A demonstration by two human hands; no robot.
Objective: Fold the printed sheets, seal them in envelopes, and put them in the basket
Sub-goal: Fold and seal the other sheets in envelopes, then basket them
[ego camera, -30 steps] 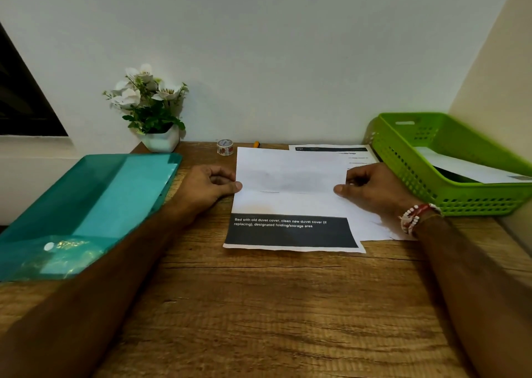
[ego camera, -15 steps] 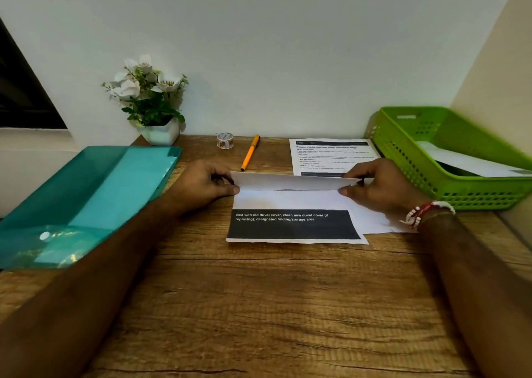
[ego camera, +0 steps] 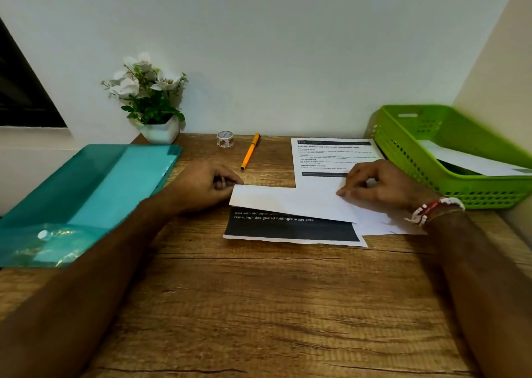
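A printed sheet (ego camera: 290, 229) lies mid-desk, its top part folded down toward me so the white back (ego camera: 290, 202) covers most of it; a black band with white text shows below the flap. My left hand (ego camera: 204, 186) pinches the fold's left corner. My right hand (ego camera: 380, 186), with a beaded bracelet, has its fingertips on the flap's right side. A second printed sheet (ego camera: 331, 155) lies behind, partly under my right hand. The green basket (ego camera: 408, 153) at the right holds a white envelope (ego camera: 472, 161).
A teal plastic folder (ego camera: 86, 193) lies at the left. A potted white flower (ego camera: 152, 104), a tape roll (ego camera: 225, 139) and an orange pen (ego camera: 250, 151) stand near the back wall. Bare wooden desk (ego camera: 259, 305) stretches toward me.
The sheet's top part has come down toward me, from standing flat and open to folded over its lower part. Both hands moved nearer with it, uncovering the pen and the second sheet.
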